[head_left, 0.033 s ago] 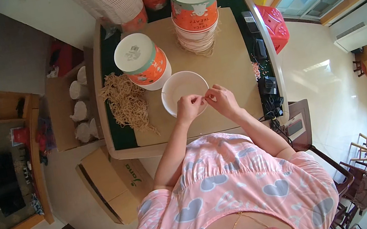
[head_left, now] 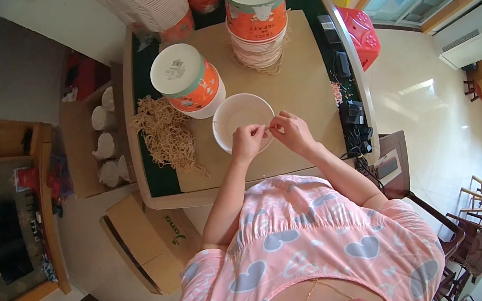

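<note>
While the white bucket (head_left: 234,116) sits mouth-up on the cardboard sheet (head_left: 311,75), the left hand (head_left: 248,141) and right hand (head_left: 293,131) meet at its near right rim, fingertips pinched close together, though I cannot tell what they grasp, if anything. From my remote view, I judge the step as fine two-handed rim work, perhaps with cord, the next move calling for steady fingertips and an unmoved bucket. Beyond lie a tan cord heap (head_left: 165,134), left, and two inverted orange-banded stacks (head_left: 257,17).

The left fingers (head_left: 255,131) and right fingers (head_left: 281,122) are close together at a white tub's (head_left: 235,115) rim, near tan cords (head_left: 165,131).
</note>
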